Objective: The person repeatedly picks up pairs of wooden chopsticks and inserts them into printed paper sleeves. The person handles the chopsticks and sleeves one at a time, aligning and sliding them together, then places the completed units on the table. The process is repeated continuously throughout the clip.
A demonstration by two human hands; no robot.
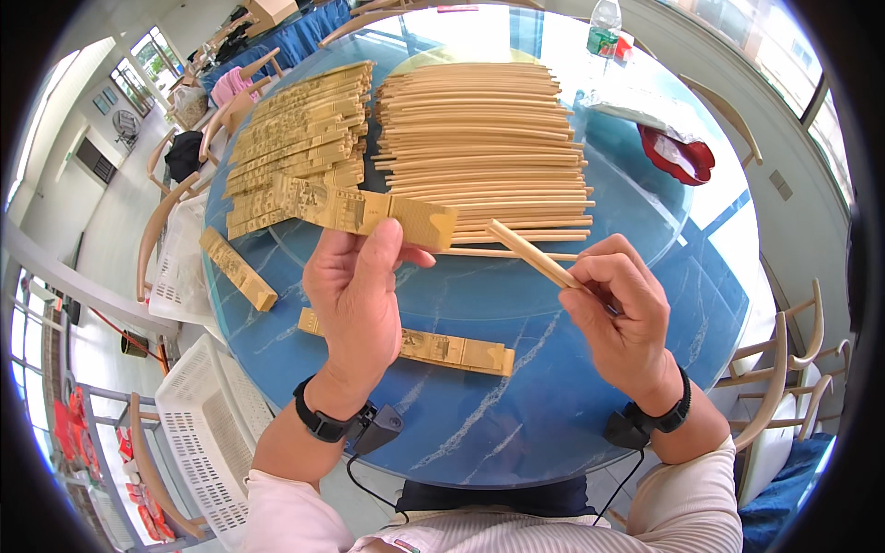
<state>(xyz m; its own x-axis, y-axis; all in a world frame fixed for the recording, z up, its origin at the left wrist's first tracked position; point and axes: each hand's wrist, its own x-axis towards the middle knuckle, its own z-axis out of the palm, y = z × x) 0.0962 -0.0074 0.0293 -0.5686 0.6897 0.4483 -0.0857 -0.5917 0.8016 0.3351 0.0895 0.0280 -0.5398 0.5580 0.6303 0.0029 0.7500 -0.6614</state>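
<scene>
My left hand [355, 286] pinches a long gold printed paper chopstick sleeve [419, 221], holding it crosswise above the table between thumb and fingers. My right hand [619, 309] is closed on a pair of pale wooden chopsticks [527, 251], their free ends pointing up and left toward the sleeve but apart from it. Beyond the hands lies a wide stack of chopsticks [479, 138]. To its left is a pile of overlapping gold sleeves [304, 138]. Another gold sleeve [461, 352] lies under my left wrist, partly hidden, and one more [238, 269] rests at the left.
The round blue marbled table [553, 415] has a glass turntable. At the far right stand a plastic bottle [604, 32] and a red dish [678, 155] beside a plastic bag [636, 103]. White plastic crates [207, 415] sit left, and wooden chairs [784, 369] surround the table.
</scene>
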